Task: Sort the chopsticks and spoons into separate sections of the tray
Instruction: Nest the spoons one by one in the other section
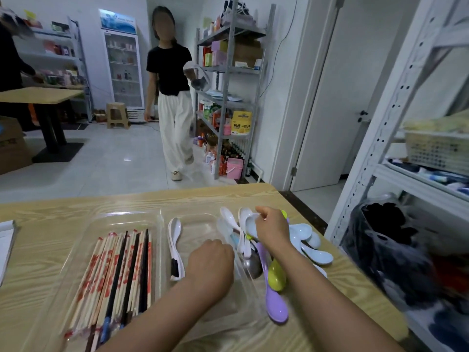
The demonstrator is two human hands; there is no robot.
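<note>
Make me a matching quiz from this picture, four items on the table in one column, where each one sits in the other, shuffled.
1. chopsticks
2. white spoon
3. purple spoon
4. left hand

A. alone beside the tray divider
B. over the tray's right section
C. filling the tray's left section
D. on the table, outside the tray

Pairs: 1-C, 2-A, 3-D, 4-B

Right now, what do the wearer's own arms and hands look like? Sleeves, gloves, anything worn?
Both hands are bare: no gloves on the left hand or the right hand. Both forearms are bare too, with no sleeve showing up to the bottom edge of the picture. No watch, bracelet or ring shows on the sides facing the camera. No cables, straps or markings.
</note>
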